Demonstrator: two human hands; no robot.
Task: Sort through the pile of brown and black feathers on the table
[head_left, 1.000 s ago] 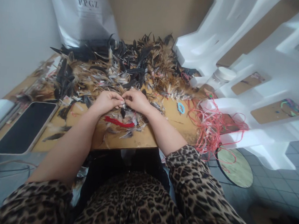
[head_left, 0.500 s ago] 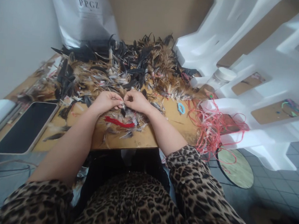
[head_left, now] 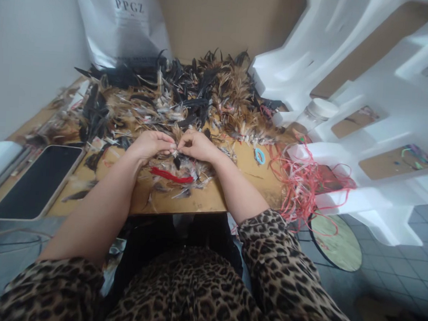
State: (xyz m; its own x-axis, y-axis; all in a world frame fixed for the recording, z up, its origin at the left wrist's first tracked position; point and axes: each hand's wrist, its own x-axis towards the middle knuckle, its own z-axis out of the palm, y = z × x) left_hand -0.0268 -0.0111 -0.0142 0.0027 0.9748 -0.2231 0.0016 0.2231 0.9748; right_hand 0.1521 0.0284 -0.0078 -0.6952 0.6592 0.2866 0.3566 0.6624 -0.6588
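Observation:
My left hand (head_left: 151,144) and my right hand (head_left: 197,145) meet at the middle of a wooden table (head_left: 234,191), fingertips pinched together on a small bundle of feathers (head_left: 176,154). Both hands have their fingers curled closed. Just in front of them lies a red feather (head_left: 171,175) among loose pale and dark feathers. A large heap of black and brown feathers (head_left: 174,96) spreads across the table behind my hands.
A phone (head_left: 36,180) lies face up at the left. Red strings (head_left: 304,179) tangle at the table's right edge, near a small blue band (head_left: 259,155). White foam packing (head_left: 352,67) and a lidded jar (head_left: 314,111) stand at right; a white bag (head_left: 117,17) stands behind.
My hands have stayed pinched together over the same spot, with only slight finger shifts. The view has drifted a little.

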